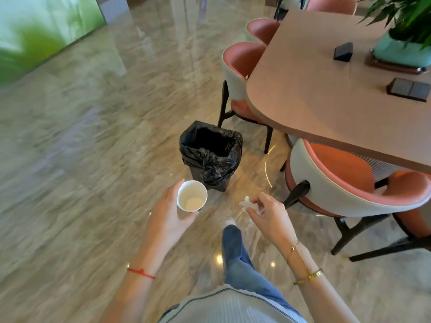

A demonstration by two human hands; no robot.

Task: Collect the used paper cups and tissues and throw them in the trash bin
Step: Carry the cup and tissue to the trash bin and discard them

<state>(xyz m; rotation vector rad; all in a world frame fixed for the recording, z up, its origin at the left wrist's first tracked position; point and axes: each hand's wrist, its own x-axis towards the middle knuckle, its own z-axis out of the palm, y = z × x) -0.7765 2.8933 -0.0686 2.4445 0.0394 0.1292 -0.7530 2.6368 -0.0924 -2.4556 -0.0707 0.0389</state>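
A white paper cup is held upright in my left hand, its mouth facing up and its inside looking empty. My right hand pinches a crumpled white tissue between the fingertips. A small dark trash bin lined with a black bag stands open on the floor just beyond both hands. The cup is near the bin's front lower edge, slightly to its left; the tissue is to the bin's right and nearer to me.
A brown table stands at the right with pink-and-white chairs tucked around it. On it are a potted plant, a dark box and a dark tray. Glossy marble floor spreads left. My leg is below.
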